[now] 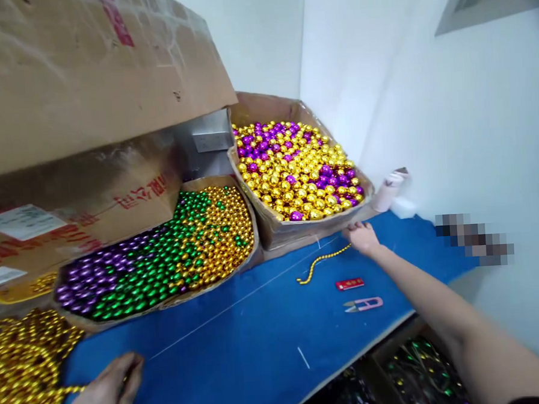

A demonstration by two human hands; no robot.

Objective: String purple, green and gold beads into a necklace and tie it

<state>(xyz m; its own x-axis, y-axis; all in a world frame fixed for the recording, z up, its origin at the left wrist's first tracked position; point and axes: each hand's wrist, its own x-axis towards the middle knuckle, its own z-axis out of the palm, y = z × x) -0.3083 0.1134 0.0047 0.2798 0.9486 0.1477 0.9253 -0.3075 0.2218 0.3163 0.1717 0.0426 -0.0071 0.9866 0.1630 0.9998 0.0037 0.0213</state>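
Right hand (362, 236) pinches a gold bead string (321, 261) on the far desk (258, 335); left hand (105, 394), loosely curled, touches near gold beads (20, 366).

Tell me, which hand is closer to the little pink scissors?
The right hand. It rests up beyond the pink scissors, at the end of a gold bead strand. The left hand is far across the blue table, by the gold bead pile.

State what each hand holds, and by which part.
The right hand pinches one end of a short gold bead strand; the left hand rests on gold bead strands.
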